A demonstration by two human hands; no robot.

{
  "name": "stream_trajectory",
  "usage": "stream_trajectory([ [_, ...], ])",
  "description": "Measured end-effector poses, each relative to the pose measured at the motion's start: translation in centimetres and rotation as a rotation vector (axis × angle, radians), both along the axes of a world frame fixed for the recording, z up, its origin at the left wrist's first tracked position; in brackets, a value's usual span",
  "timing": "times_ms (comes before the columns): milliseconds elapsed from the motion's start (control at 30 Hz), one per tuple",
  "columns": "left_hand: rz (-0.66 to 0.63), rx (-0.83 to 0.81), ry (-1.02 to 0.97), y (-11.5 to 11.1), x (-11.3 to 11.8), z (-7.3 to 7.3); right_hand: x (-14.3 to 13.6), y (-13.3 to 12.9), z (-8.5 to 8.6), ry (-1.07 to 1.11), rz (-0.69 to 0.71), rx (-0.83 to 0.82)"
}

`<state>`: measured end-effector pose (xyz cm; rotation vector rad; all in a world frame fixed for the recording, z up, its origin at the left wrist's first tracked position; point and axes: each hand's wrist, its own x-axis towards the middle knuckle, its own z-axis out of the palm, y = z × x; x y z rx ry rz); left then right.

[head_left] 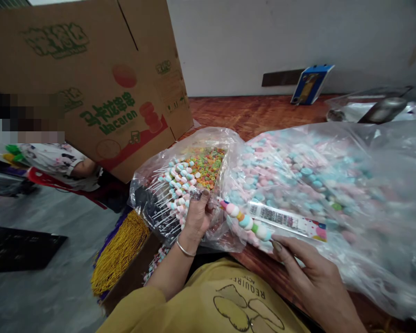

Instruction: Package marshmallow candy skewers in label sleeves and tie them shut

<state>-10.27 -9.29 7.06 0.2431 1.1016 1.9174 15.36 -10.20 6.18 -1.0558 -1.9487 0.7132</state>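
My right hand [308, 273] pinches the stick end of a marshmallow skewer [246, 222], threaded with white and blue marshmallows and coloured rings. Its far end points at my left hand [199, 215], which is closed on a crinkled clear plastic wrapper; a coloured printed edge shows beside the skewer's tip. Whether the tip is inside the wrapper I cannot tell. A flat printed wrapper [287, 221] lies on the bag just beyond the skewer. Left of my left hand, several finished skewers [180, 180] lie stacked with their white sticks pointing left.
A large clear bag of pink and blue marshmallows [273, 162] covers the right of the wooden table [215, 113]. Small coloured rings [208, 169] fill an open bag. A cardboard box [152, 88] stands at left; behind it sits a person [55, 159]. A blue device [312, 84] is by the wall.
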Motion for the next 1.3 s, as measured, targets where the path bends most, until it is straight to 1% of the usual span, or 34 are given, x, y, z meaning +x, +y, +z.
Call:
stream_trajectory([
  [100,-0.034,0.032,0.034,0.0,-0.2,-0.1,0.2,0.0,0.1,0.01,0.018,-0.061],
  [233,-0.05,0.095,0.078,0.0,-0.4,-0.2,0.5,0.0,0.5,0.019,0.131,-0.238],
  [333,-0.035,0.089,0.082,0.2,-0.2,-0.3,0.5,0.0,0.7,0.054,0.189,-0.313],
  [433,-0.036,0.039,0.071,0.3,0.0,-0.4,0.3,0.1,0.7,0.086,0.185,-0.325],
  [533,-0.062,0.005,0.085,0.3,0.2,-0.4,0.2,0.1,0.5,0.086,0.146,-0.299],
  [733,-0.069,-0.081,0.087,0.2,0.4,-0.3,0.5,0.0,-0.2,0.076,0.072,-0.249],
  [833,-0.088,-0.107,0.1,0.1,0.6,-0.4,0.4,0.0,-0.2,0.074,0.063,-0.274],
  [900,-0.099,-0.096,0.107,0.1,0.8,-0.4,0.3,0.1,0.0,0.084,0.068,-0.314],
  [967,-0.114,-0.056,0.116,0.1,1.0,-0.4,0.1,0.1,0.2,0.105,0.086,-0.381],
  [1033,-0.133,-0.015,0.13,0.2,1.1,-0.4,-0.1,0.0,0.3,0.143,0.114,-0.496],
  [1200,-0.134,0.051,0.124,0.4,1.5,-0.2,-0.7,-0.5,-0.1,0.364,0.171,-0.909],
  [1267,-0.18,0.062,0.066,0.6,1.9,-0.1,-1.1,-0.8,-0.3,0.454,0.185,-0.986],
  [1300,-0.205,0.061,0.016,0.6,2.2,0.0,-1.3,-1.0,-0.4,0.479,0.18,-0.983],
])
